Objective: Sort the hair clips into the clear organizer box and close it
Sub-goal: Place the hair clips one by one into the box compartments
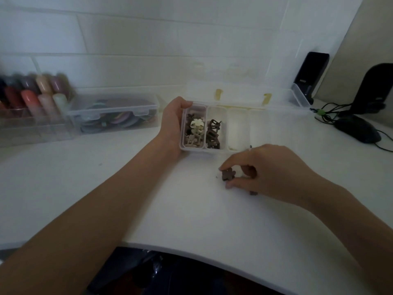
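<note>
- Organizer box (238, 150) on counter (170, 209), lid open; two leftmost compartments hold hair clips (202, 130).
- Left hand (172, 122) grips box's left end, thumb over rim.
- Right hand (265, 169), fingers curled, pinches brown clip (228, 174) at counter, just before the box.

On the white desk (191, 209) we record a clear organizer box (236, 153), lid (238, 90) open. Our left hand (172, 124) grips its left end. The two leftmost compartments hold mixed clips (194, 133) and brown clips (213, 135). Our right hand (265, 169) pinches a brown flower clip (228, 175) just in front. Further items: latched container (112, 113), black mouse (357, 128), speaker (309, 75).
</note>
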Tool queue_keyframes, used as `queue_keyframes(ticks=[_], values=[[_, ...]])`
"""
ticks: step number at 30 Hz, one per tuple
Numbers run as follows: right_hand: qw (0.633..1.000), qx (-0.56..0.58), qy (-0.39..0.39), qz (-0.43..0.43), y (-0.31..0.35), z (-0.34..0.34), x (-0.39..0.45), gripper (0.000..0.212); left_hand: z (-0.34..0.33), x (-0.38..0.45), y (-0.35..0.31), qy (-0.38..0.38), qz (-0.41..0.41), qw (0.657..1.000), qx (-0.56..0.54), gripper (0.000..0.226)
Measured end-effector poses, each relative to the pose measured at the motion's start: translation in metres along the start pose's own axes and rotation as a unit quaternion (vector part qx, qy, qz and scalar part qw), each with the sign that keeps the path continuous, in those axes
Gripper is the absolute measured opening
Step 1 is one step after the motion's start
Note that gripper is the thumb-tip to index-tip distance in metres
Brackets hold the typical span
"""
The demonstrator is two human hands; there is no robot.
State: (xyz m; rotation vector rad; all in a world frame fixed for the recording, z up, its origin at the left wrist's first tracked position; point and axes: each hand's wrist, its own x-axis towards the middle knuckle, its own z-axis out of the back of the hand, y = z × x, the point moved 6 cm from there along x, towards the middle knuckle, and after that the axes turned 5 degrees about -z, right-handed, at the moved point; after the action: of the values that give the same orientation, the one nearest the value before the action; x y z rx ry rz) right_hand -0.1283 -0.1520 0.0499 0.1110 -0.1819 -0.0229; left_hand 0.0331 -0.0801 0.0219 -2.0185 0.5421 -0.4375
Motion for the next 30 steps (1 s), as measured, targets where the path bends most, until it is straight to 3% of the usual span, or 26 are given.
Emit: queue_keyframes(ticks=[8,13,17,23,30], values=[[0.972,0.186,-0.117,0.085,0.012,-0.001,-0.001,0.025,-0.005,-0.004,0.002,0.02,0.014,0.999,-0.027,0.031],[0.949,0.232,-0.205,0.056,0.012,0.011,-0.002,0.034,-0.006,-0.005,0.003,0.027,0.027,0.999,-0.022,0.032],[0.935,0.228,-0.268,0.037,0.015,0.025,0.007,0.017,-0.004,-0.004,0.004,0.016,0.026,0.999,-0.031,0.029],[0.946,0.147,-0.286,0.042,0.031,0.038,0.044,0.015,-0.004,-0.001,0.005,0.029,0.024,0.998,-0.059,0.043],[0.96,0.122,-0.242,0.07,0.033,0.014,0.057,0.012,0.002,0.004,0.004,0.003,0.02,0.999,-0.029,0.035]])
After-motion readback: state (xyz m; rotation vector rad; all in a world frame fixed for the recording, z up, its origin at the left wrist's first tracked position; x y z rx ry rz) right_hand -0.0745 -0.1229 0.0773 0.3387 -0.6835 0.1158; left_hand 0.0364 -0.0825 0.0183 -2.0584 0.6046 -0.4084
